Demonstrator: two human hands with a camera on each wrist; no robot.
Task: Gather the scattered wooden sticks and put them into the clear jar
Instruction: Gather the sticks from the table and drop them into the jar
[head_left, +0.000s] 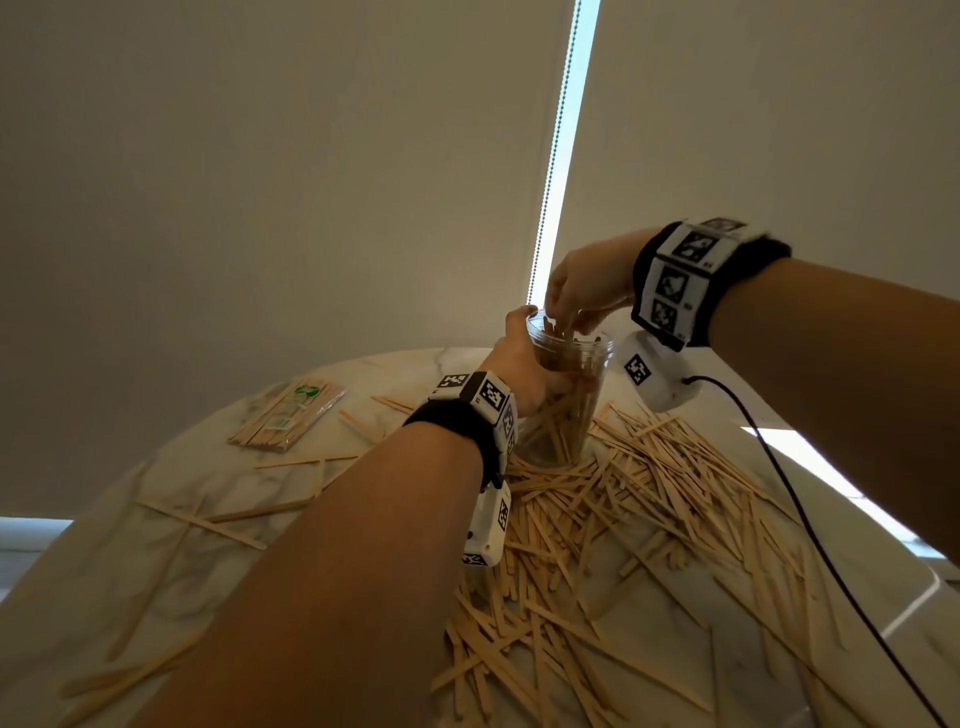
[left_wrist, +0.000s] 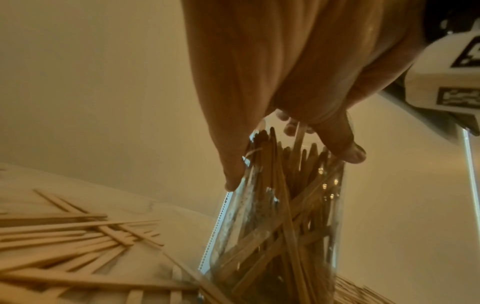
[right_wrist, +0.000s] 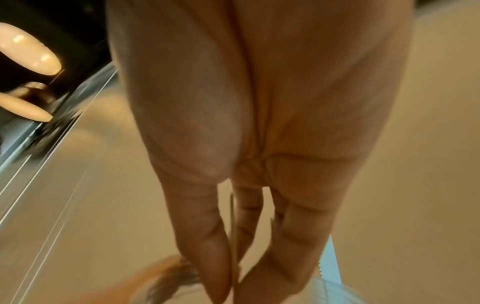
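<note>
A clear jar (head_left: 569, 410) stands on the table, packed with upright wooden sticks (left_wrist: 283, 205). My left hand (head_left: 522, 358) grips the jar's upper wall from the left, thumb and fingers wrapped near the rim (left_wrist: 291, 162). Directly above the jar mouth is my right hand (head_left: 569, 317), fingers pointing down into it. In the right wrist view the thumb and fingers (right_wrist: 233, 283) pinch a thin stick (right_wrist: 233, 236) seen edge-on. A big heap of loose sticks (head_left: 623, 509) covers the table around and in front of the jar.
The round marble table (head_left: 156, 582) also carries single sticks (head_left: 223, 525) at the left and a plastic packet of sticks (head_left: 285, 415) at the far left. A black cable (head_left: 810, 525) runs from the right wrist camera across the right side. A pale blind hangs behind.
</note>
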